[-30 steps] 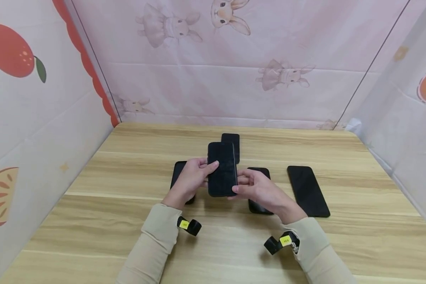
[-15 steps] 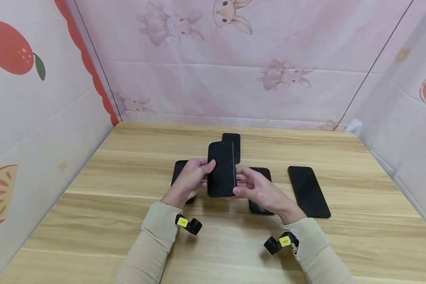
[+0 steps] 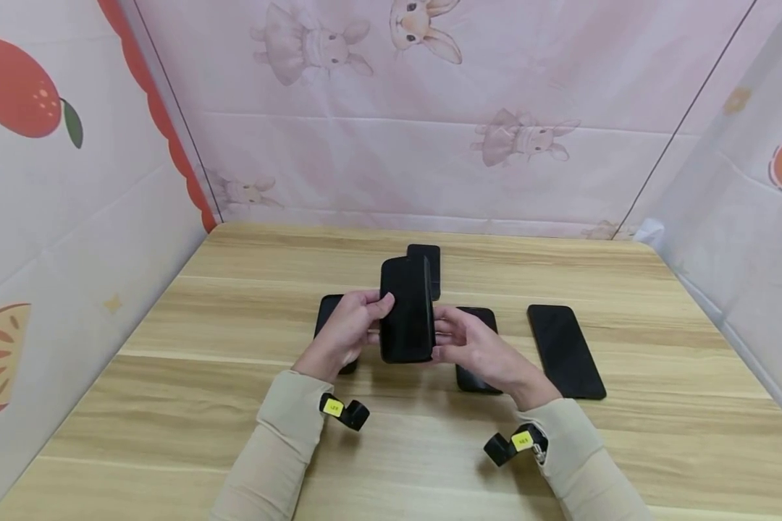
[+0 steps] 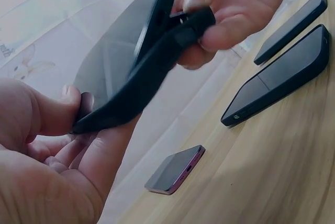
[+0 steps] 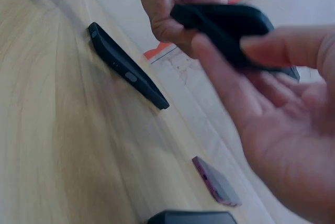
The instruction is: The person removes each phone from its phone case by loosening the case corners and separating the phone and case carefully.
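A black phone (image 3: 404, 307) with a dark case is held above the table between the two hands in the head view. My left hand (image 3: 350, 325) grips its left side, thumb on the front and fingers behind. At its lower right edge, my right hand (image 3: 476, 349) pinches the case. The left wrist view shows the black case (image 4: 144, 90) bent away from the glossy phone at one end, leaving a gap there, while the two stay together at the left hand's end. Blur in the right wrist view hides the exact fingertip contact.
Several other phones lie on the wooden table (image 3: 189, 391): one phone (image 3: 435, 266) at the back, one (image 3: 326, 312) partly behind the left hand, one (image 3: 484, 316) partly under the right hand, and a larger one (image 3: 567, 352) at right. Printed cloth walls (image 3: 365, 166) border the table.
The case's right side has been pulled away from the phone, and the phone's right edge now looks thicker and tilted. The left thumb has shifted slightly left; the other phones stay put.
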Available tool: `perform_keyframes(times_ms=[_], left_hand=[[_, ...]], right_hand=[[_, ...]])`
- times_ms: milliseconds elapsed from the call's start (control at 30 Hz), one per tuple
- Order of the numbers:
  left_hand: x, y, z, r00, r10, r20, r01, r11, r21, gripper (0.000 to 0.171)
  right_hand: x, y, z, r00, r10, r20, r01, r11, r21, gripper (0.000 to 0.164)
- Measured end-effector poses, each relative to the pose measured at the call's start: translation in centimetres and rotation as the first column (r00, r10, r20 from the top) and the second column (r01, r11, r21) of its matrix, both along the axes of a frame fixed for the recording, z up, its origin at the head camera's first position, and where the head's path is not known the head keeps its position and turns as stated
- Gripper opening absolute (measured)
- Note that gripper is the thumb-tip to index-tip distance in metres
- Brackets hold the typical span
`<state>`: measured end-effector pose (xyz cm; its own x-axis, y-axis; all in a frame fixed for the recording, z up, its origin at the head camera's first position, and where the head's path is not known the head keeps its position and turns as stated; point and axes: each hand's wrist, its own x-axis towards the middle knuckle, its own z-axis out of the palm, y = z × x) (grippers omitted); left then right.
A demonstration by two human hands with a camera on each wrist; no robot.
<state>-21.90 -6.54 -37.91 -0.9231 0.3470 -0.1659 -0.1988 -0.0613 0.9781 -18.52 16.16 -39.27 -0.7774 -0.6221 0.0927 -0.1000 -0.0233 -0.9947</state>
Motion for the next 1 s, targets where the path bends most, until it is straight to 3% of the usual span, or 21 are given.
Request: perform_keyframes(times_ms=[200, 400, 700, 800, 1000], left_hand=[[0.2, 0.3, 0.1, 1.0, -0.023, -0.017, 0.023, 1.0, -0.006, 0.039], [0.3, 0.3, 0.0, 0.999, -0.02, -0.026, 0.02, 0.999, -0.032, 0.039], [0.1, 0.7, -0.2, 0.997, 0.073, -0.023, -0.075, 0.991, -0.109, 0.035], [0.0, 1.0, -0.5, 0.994, 0.101, -0.032, -0.105, 0.983, -0.15, 0.032], [-0.1, 1.4, -1.1, 0.987, 0.147, -0.063, -0.158, 0.962, -0.225, 0.029]], right_hand=[[0.1, -0.7, 0.4, 0.988, -0.153, 0.0, 0.153, 0.985, 0.082, 0.044], [0.3, -1.3, 0.8, 0.964, -0.232, -0.129, 0.253, 0.949, 0.19, 0.044], [0.3, -1.5, 0.8, 0.932, -0.309, -0.191, 0.345, 0.917, 0.2, 0.065], [0.5, -1.6, 0.8, 0.899, -0.34, -0.275, 0.405, 0.885, 0.23, 0.056], [1.0, -2.1, 1.2, 0.772, -0.375, -0.513, 0.567, 0.771, 0.29, 0.039]])
